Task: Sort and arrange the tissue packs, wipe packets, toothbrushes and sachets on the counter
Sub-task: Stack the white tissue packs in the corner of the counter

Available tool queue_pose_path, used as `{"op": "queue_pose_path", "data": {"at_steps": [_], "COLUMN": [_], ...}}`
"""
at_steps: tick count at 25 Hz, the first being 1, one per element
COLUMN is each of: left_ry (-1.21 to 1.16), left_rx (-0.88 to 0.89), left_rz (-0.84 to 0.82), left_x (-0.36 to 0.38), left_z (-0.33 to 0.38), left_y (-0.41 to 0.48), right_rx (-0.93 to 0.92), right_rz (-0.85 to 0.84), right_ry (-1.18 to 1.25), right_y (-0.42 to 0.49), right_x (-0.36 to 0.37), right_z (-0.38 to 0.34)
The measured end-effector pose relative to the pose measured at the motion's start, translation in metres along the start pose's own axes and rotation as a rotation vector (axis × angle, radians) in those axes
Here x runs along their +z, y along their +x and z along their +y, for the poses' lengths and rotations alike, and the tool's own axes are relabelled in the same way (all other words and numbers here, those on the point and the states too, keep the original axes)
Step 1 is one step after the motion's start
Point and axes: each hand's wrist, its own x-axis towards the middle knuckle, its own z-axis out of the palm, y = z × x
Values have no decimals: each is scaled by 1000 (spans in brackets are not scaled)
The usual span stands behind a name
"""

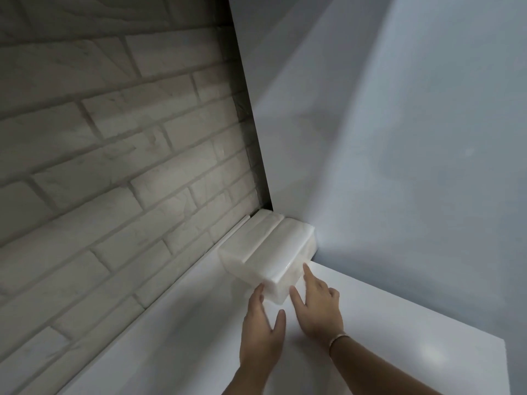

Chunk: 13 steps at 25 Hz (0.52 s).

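Head view — left hand (261, 334), right hand (316, 309) flat-fingered, touching glossy blocky tissue packs (268, 246).

Dim, soft indoor light; a glare spot on the counter (433, 359) at four o'clock; wide-angle bending at edges; slight blur.

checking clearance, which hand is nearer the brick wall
Left. The left hand is by the tissue pack on the side facing the brick wall; the right hand is on its other side, toward the grey wall.

Tissue packs (268, 252) lie side by side in the counter (199, 323) corner.
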Motion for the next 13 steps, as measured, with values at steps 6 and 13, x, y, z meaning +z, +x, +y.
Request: {"op": "queue_pose_path", "data": {"at_steps": [6,13], "left_ry": [304,535], "left_rx": [38,127], "left_rz": [-32,0], "left_x": [-12,-55], "left_z": [-8,-41], "left_y": [-35,-138], "right_rx": [89,133], "right_rz": [-34,-210], "right_ry": [343,250], "right_y": [-58,-140], "right_x": [-18,-26], "right_z": [6,-20]}}
